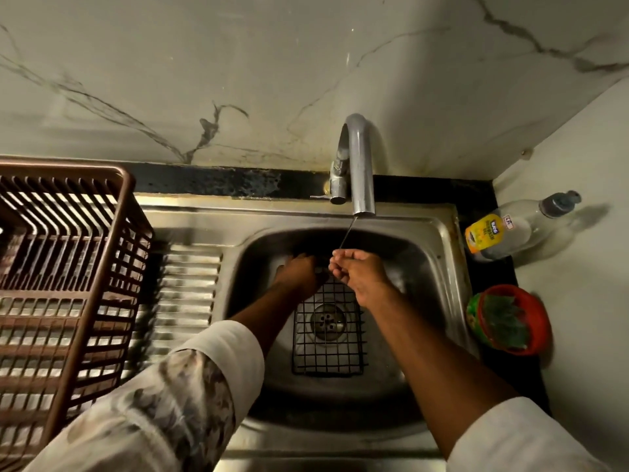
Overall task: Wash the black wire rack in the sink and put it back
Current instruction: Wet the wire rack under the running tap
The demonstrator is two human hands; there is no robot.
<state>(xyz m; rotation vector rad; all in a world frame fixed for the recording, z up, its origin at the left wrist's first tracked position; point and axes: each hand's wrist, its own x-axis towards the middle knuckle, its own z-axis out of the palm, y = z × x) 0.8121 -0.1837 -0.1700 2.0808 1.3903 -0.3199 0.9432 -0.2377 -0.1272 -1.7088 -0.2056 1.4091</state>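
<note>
The black wire rack (pixel 328 349) stands in the steel sink (pixel 439 267), over the drain, its near edge low and its far edge raised. My left hand (pixel 299 272) grips the rack's far left edge. Just right of it, my right hand (pixel 360 275) has its fingers curled at the rack's top edge under a thin stream of water from the tap (pixel 357 165). Whether the right fingers hold the wire is hidden.
A brown plastic dish basket (pixel 64 277) stands on the ribbed drainboard at the left. On the right counter lie a dish soap bottle (pixel 510 229) and a red bowl (pixel 510 318) with a green scrubber. The marble wall rises behind.
</note>
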